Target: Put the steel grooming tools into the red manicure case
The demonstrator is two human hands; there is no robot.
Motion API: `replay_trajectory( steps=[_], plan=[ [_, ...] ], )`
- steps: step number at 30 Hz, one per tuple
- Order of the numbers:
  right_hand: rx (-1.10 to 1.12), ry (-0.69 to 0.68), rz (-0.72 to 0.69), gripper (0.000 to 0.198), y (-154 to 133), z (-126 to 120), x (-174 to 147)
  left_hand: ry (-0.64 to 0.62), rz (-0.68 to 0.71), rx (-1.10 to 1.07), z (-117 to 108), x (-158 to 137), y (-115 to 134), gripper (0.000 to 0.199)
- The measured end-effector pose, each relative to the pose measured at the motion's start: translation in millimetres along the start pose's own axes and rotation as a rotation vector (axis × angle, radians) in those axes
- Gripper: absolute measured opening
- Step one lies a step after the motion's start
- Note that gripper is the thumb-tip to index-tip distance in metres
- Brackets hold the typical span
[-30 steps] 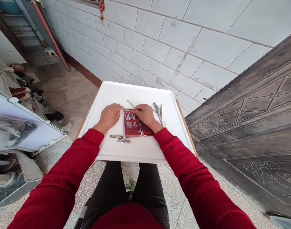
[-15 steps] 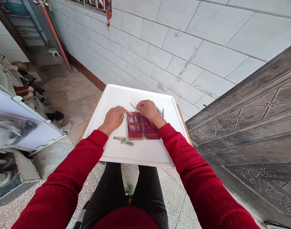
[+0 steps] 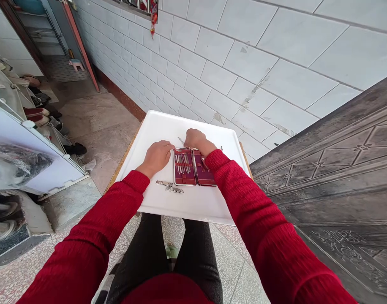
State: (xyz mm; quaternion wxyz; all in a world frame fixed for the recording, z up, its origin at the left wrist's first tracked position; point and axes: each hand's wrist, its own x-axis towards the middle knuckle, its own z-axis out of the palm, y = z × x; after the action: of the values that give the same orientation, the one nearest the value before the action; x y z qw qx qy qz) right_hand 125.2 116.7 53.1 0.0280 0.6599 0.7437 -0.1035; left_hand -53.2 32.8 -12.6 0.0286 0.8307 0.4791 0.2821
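Note:
On the white tray [image 3: 162,202] lies an open manicure case [image 3: 184,180], dark red inside, with several slim metal tools [image 3: 182,164] held in its left half. My left hand [image 3: 157,156] rests on the tray beside the case, fingers stretched out, fingertips at its upper left corner. My right hand [image 3: 196,138] is over the case's top edge, fingers curled closed and turned down; what they pinch is hidden. A thin metal tool [image 3: 181,140] sticks out just left of those fingers. Two nail clippers [image 3: 174,190] lie below the case. My right wrist covers part of the right half.
A tiled wall [image 3: 187,55] rises behind the tray, and a dark carved door panel [image 3: 333,169] stands on the right. To the left are a shoe rack [image 3: 54,126] and a doorway. Another small metal item [image 3: 221,148] shows beyond my right sleeve.
My right hand has moved slightly up and left over the case, its fingers now turned further down. The left hand stays by the case corner. The whole view has shifted slightly.

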Motion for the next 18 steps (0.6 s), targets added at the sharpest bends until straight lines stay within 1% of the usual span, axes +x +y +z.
replay_trajectory(
  steps=[2, 3, 6, 7, 9, 12, 15, 18],
  plan=[
    [-0.027, 0.036, -0.015, 0.023, -4, 0, 0, 0.006, 0.006, 0.002, 0, 0, 0, 0.039],
    [-0.031, 0.031, -0.022, 0.024, -5, 0, 1, 0.010, 0.009, 0.003, 0, 0, -1, 0.039],
    [0.003, -0.049, -0.020, 0.020, -2, 2, 5, 0.011, 0.015, 0.010, 0, -1, -1, 0.038],
    [0.010, -0.056, -0.022, 0.018, 1, 3, 6, 0.010, 0.015, 0.012, 0, -1, -1, 0.038],
    [-0.003, -0.011, -0.044, 0.017, 5, 5, 9, 0.010, 0.013, 0.015, 0, -1, -1, 0.037],
    [-0.061, 0.059, -0.073, 0.022, 7, 7, 10, 0.010, 0.003, 0.018, 0, -1, 0, 0.038],
    [-0.101, 0.031, -0.061, 0.024, 1, 7, 9, 0.008, -0.006, 0.013, 0, 0, 0, 0.039],
    [-0.132, 0.023, -0.088, 0.025, -6, 6, 7, 0.013, -0.001, 0.008, 0, -1, 0, 0.039]
  ],
)
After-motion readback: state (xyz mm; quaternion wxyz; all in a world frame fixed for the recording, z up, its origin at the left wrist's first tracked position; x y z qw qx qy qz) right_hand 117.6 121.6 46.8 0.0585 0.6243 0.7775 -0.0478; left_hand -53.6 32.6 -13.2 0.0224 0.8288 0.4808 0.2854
